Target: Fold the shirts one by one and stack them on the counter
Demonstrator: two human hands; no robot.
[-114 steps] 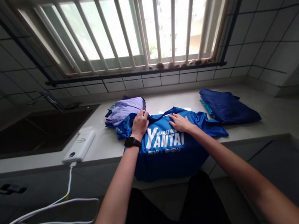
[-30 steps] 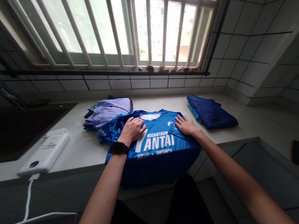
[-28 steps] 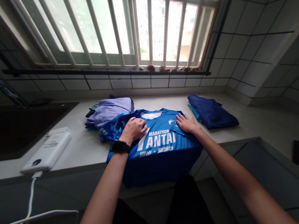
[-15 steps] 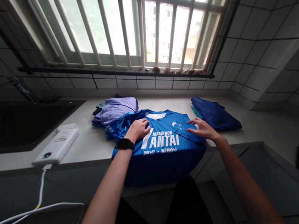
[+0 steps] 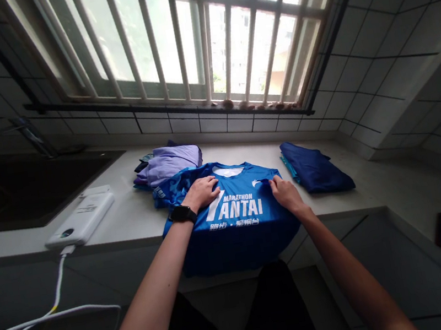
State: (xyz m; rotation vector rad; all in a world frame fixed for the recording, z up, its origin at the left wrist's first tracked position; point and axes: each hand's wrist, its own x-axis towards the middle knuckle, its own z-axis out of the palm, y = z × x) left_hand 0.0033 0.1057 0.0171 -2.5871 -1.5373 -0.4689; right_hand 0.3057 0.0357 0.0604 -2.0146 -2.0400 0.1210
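A blue running T-shirt (image 5: 232, 241) with white "MARATHON YANTAI" print lies folded on the counter, its collar at the far side. My left hand (image 5: 202, 193), wearing a black watch, rests flat on the shirt's upper left, just below the collar. My right hand (image 5: 286, 193) pinches the fabric at the shirt's right side, near the shoulder and folded sleeve. Its fingertips hide the exact edge held. A folded lilac garment (image 5: 167, 162) lies just beyond my left hand, partly behind the shirt.
A folded navy garment (image 5: 315, 169) lies right of the shirt. A white power bank (image 5: 81, 220) stands on the counter (image 5: 129, 221), its white cable (image 5: 55, 286) hanging over the front edge. A dark sink (image 5: 27, 187) lies at left, below a barred window (image 5: 179, 37).
My right hand has come back left and down from the shirt's right edge and now pinches fabric. My left hand stays on the shirt, and the view has shifted slightly.
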